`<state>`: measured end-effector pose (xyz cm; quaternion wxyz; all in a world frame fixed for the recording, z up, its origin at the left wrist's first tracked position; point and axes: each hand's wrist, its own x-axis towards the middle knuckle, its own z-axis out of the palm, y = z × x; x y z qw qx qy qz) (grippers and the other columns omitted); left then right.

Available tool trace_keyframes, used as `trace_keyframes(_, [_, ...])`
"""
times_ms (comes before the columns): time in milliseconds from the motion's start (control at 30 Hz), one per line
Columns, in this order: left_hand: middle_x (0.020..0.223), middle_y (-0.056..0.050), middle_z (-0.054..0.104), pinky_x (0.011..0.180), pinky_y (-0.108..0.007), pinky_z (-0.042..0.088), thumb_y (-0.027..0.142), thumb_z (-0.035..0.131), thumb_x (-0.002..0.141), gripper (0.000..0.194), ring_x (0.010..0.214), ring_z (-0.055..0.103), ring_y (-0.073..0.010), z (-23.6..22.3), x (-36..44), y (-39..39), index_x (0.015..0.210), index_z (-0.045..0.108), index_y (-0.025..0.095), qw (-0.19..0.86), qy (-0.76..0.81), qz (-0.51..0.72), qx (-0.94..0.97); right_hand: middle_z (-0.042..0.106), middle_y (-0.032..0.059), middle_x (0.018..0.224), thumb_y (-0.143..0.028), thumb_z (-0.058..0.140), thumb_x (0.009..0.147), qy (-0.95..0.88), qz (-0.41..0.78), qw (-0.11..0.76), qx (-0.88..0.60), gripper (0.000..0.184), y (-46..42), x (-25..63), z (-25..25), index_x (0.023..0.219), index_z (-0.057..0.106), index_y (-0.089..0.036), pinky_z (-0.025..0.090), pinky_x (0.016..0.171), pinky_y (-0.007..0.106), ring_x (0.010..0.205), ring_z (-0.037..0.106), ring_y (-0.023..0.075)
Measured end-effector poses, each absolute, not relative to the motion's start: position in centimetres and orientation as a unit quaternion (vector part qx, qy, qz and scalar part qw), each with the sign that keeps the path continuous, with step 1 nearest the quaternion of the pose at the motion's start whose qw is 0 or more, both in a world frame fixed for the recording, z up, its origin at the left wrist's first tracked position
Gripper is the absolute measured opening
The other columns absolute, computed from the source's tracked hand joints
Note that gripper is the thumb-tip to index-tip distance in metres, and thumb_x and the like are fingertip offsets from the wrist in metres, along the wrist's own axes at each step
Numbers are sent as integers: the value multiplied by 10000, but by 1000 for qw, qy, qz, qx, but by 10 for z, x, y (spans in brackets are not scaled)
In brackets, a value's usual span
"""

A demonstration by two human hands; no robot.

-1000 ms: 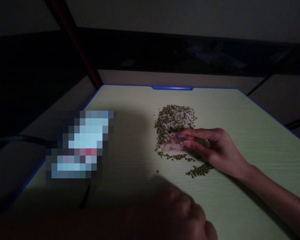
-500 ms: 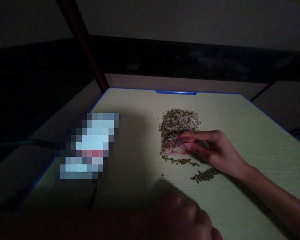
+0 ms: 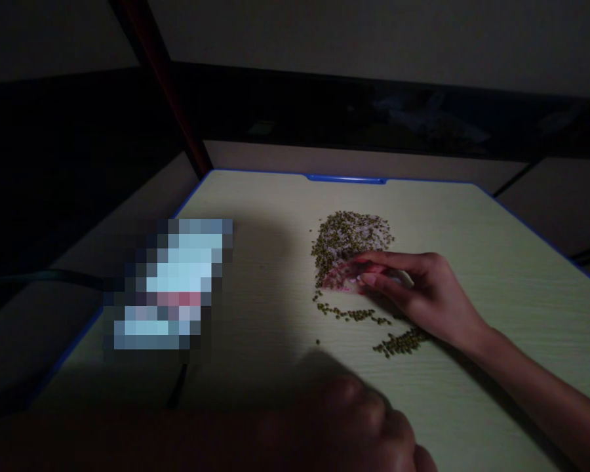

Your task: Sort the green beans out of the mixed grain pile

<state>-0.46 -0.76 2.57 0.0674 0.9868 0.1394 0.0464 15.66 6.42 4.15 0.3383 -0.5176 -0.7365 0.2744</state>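
Observation:
My right hand (image 3: 432, 292) pinches a thin see-through plastic piece with pink-red markings (image 3: 344, 278) between thumb and fingers. Its curved lower edge lies against the near side of a spread of small green beans (image 3: 347, 226) mixed with whitish grains. A pale end of something (image 3: 404, 278) shows inside the palm. Below the hand, a thin line of green beans (image 3: 354, 315) and a small cluster of green beans (image 3: 400, 342) lie on the table. My left hand (image 3: 368, 423) rests in shadow at the bottom, fingers curled in; whatever they may hold is hidden.
A blurred-out bright screen (image 3: 181, 269) stands at the left of the pale wood-grain table (image 3: 260, 295), a cable (image 3: 54, 276) running off beside it. The table has a blue edge with a blue strip (image 3: 347, 178) at the far side. A dark reddish post (image 3: 162, 85) rises behind.
My right hand has shifted the plastic piece slightly away from me, its lower edge now farther from the thin bean line. The left hand stays in nearly the same place.

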Motion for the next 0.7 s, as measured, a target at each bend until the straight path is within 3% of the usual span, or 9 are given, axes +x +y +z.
trace_keyframes(133, [615, 55, 473, 408, -280, 358, 318, 558, 804, 225, 519, 470, -124, 23, -3, -8, 705, 400, 192, 52, 129, 52, 989, 722, 44, 823, -194, 572, 770, -756, 274, 335, -491, 265, 66, 155, 42, 1004, 672, -120, 524, 635, 234, 696, 652, 144])
trace_keyframes(233, [604, 59, 473, 362, -267, 319, 274, 560, 795, 212, 503, 470, -112, 20, -2, -7, 686, 398, 191, 42, 124, 80, 988, 722, 22, 855, -193, 551, 795, -769, 279, 330, -470, 247, 67, 155, 42, 1009, 672, -163, 522, 664, 229, 722, 657, 139])
trace_keyframes(367, [583, 57, 468, 351, -264, 291, 239, 569, 777, 219, 487, 468, -109, 18, 0, -4, 660, 391, 187, 49, 117, 90, 988, 710, 21, 948, -206, 544, 810, -780, 285, 330, -448, 245, 68, 158, 42, 1020, 668, -181, 510, 724, 215, 807, 655, 136])
trace_keyframes(533, [603, 55, 490, 360, -281, 292, 317, 624, 751, 256, 502, 472, -124, 22, 2, -5, 678, 413, 192, 44, 118, 59, 990, 711, 31, 938, -190, 562, 801, -784, 291, 328, -440, 240, 68, 161, 41, 1011, 667, -140, 497, 732, 180, 812, 650, 116])
trace_keyframes(700, [598, 56, 475, 365, -272, 288, 295, 565, 792, 236, 505, 478, -112, 23, 1, -5, 676, 389, 190, 57, 122, 81, 988, 708, 19, 949, -179, 565, 803, -787, 307, 319, -430, 220, 68, 163, 43, 995, 670, -154, 490, 741, 172, 837, 643, 111])
